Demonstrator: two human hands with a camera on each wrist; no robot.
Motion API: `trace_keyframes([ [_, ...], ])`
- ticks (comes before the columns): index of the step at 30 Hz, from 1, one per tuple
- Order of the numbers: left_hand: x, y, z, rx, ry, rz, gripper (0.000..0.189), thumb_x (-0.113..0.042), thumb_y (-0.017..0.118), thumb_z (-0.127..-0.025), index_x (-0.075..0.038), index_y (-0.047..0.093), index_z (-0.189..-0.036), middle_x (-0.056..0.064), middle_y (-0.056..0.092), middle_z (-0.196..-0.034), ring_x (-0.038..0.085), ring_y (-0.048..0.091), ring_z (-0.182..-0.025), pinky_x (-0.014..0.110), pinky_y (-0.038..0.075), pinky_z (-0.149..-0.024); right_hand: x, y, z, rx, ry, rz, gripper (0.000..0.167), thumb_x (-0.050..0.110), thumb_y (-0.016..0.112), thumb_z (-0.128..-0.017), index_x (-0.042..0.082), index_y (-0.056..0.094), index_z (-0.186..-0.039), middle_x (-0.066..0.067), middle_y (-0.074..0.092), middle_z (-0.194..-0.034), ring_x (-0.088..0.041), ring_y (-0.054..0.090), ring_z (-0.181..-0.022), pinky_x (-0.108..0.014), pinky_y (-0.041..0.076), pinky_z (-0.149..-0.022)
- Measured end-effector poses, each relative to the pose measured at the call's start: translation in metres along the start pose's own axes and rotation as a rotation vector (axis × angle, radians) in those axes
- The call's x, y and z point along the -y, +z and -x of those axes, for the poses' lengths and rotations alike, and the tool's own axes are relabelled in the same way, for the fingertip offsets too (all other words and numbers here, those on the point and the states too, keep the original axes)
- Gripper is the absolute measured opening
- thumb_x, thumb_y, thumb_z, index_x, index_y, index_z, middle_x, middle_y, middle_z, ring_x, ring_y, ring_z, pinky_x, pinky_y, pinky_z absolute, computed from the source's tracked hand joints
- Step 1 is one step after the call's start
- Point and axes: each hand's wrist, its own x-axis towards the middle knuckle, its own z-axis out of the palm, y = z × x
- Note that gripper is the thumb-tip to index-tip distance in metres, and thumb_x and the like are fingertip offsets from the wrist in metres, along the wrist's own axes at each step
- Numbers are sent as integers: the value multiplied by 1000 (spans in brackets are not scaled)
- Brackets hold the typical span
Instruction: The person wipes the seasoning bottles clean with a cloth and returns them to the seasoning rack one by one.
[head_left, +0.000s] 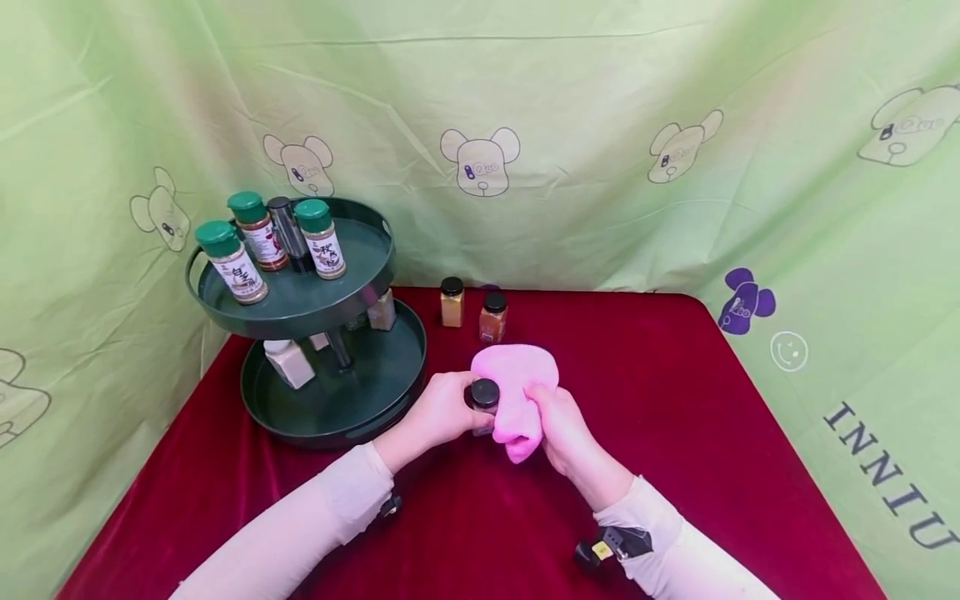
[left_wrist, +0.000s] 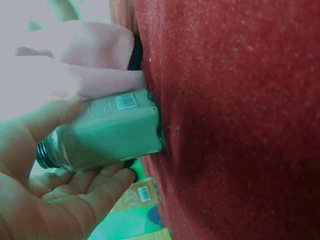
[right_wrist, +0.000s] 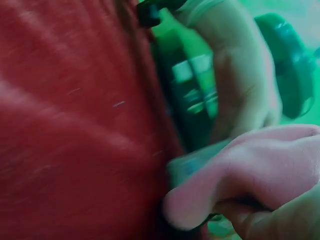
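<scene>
Nearest me, I have the left hand (head_left: 442, 408) holding a black-lidded jar (head_left: 485, 393), thumb on one side and fingers round the other, its base close over the red-covered table (head_left: 712, 433). The jar looks mostly filled. Beyond it stand an orange-brown jar (head_left: 492, 323) and, slightly farther back, a yellow jar (head_left: 452, 310), both black-lidded. On my left, the two-tier rack (head_left: 315, 321) carries a white-capped container (head_left: 291, 364) below; its upper tray (head_left: 363, 242) bears a dark-capped bottle (head_left: 291, 233) among three green-capped bottles (head_left: 326, 250), one with reddish contents, two paler.

The right hand (head_left: 562, 429) grips a pink cloth (head_left: 517, 367), which lies against the held jar's side and blocks part of it. At the back hangs a green curtain (head_left: 585, 83) printed with bear heads.

I can't tell whether the held jar's base touches the table, nor its contents' true colour under my wrist feed's tint. Cloth hides most right fingers; the upper tray covers other lower containers; my right wrist feed is blurred
</scene>
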Motion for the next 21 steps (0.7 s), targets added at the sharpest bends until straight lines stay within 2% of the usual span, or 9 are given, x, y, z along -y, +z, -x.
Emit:
trace_keyframes([
  [4,0,0,0,12,-22,23,32,-30,91,-75,-19,73,-99,-8,74,-88,13,64,-80,32,54,-73,24,1,7,15,-33,-62,20,13,56,-100,-4,56,-109,3,68,-81,-8,66,-76,-23,56,-72],
  [7,0,0,0,22,-29,28,33,-29,91,-76,-18,73,-102,-7,74,-90,13,64,-81,32,55,-75,32,0,10,21,-21,-100,18,14,56,-100,-2,53,-109,2,67,-80,-8,66,-76,-23,55,-72],
  [9,-1,0,-1,21,-23,21,32,-28,90,-77,-18,73,-102,-7,74,-90,13,64,-81,32,54,-74,28,0,9,8,-15,-91,18,13,55,-100,-3,53,-110,2,67,-82,-8,66,-77,-23,56,-74],
  [13,-2,1,-1,4,0,-1,30,-28,89,-77,-19,73,-101,-9,73,-87,13,63,-78,30,54,-72,1,-1,3,-29,-5,-27,17,11,54,-99,-5,57,-106,2,67,-81,-9,65,-76,-23,54,-73],
  [16,1,2,0,-7,13,-8,33,-30,89,-78,-19,74,-105,-9,73,-89,11,63,-78,28,55,-72,-10,-3,0,-19,12,-11,17,11,54,-100,-5,60,-104,2,68,-79,-8,66,-76,-22,54,-74],
  [21,8,4,3,-26,9,23,37,-32,90,-78,-20,72,-108,-9,73,-93,11,63,-81,29,55,-75,0,-9,1,42,6,-48,17,12,58,-99,-3,61,-105,1,71,-82,-11,67,-79,-25,56,-76],
])
